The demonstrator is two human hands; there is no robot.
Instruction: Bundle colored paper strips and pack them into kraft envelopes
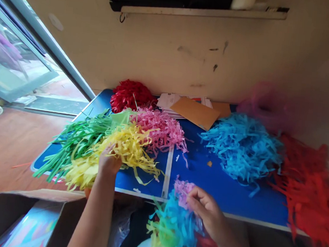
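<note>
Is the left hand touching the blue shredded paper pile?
No, the left hand is at the yellow paper strips, apart from the blue pile.

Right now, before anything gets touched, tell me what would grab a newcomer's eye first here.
Heaps of bright shredded paper strips catch the eye first, spread across a blue table. The left hand sits in the yellow strips, with green strips beside them, while a blue heap and a red heap lie to the right. The right hand is at a multicoloured bunch of strips by the table's near edge.
</note>
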